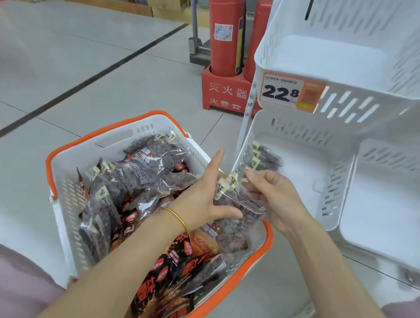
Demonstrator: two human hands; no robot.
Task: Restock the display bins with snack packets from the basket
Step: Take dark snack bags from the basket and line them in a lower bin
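Note:
A white basket with an orange rim (74,160) stands on the floor, filled with several clear packets of dark snacks (149,160) and black-and-red packets (176,272). Over its right side both hands hold a small stack of clear snack packets (234,213). My left hand (205,194) grips the stack from the left, thumb across the front. My right hand (275,196) pinches its top right edge. To the right is a white display bin (334,151) with a few of the same packets (263,156) leaning at its left wall.
An upper white bin (344,51) holds nothing and carries a 22.8 price tag (291,93). Further white bins (394,193) sit to the right. Two red fire extinguishers (225,31) in a red stand are behind the basket. Grey tiled floor lies to the left.

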